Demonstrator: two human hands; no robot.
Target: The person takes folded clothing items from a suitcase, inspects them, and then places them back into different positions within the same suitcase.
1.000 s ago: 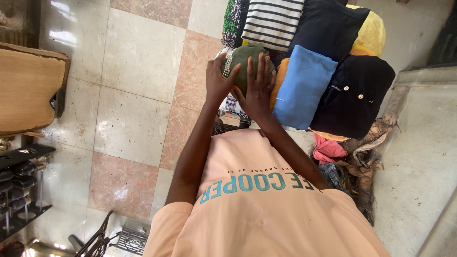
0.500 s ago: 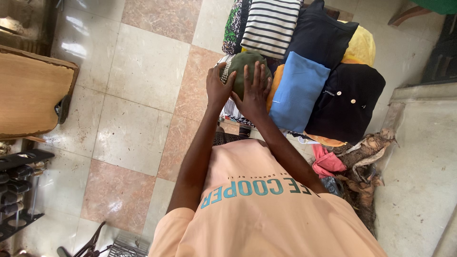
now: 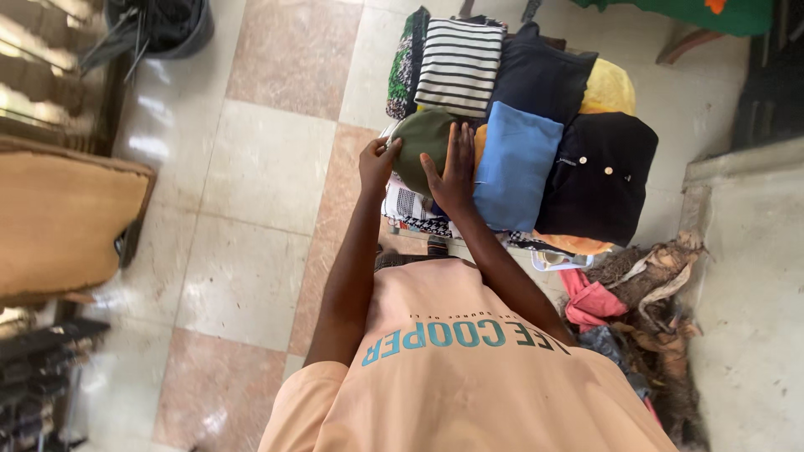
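a: we're logging the olive-green folded cloth (image 3: 421,146) as our landmark. it's sitting at the near left corner of the stack of folded clothes, just left of the blue folded piece (image 3: 517,164) and just below the striped one (image 3: 459,65).

b: we're noting both hands on it. the left hand (image 3: 378,161) is pinching its left edge, fingers closed on the fabric. the right hand (image 3: 452,172) is lying flat over its right half, fingers spread and pointing up along it, pressing rather than clamping.

a: so the green cloth is lying between the two hands, its long axis running away from the body?

b: roughly, we're judging; it's rounded, so hard to tell. neither hand is nearer, both are touching. the black buttoned garment (image 3: 599,176) is sitting well to the right of the green cloth.
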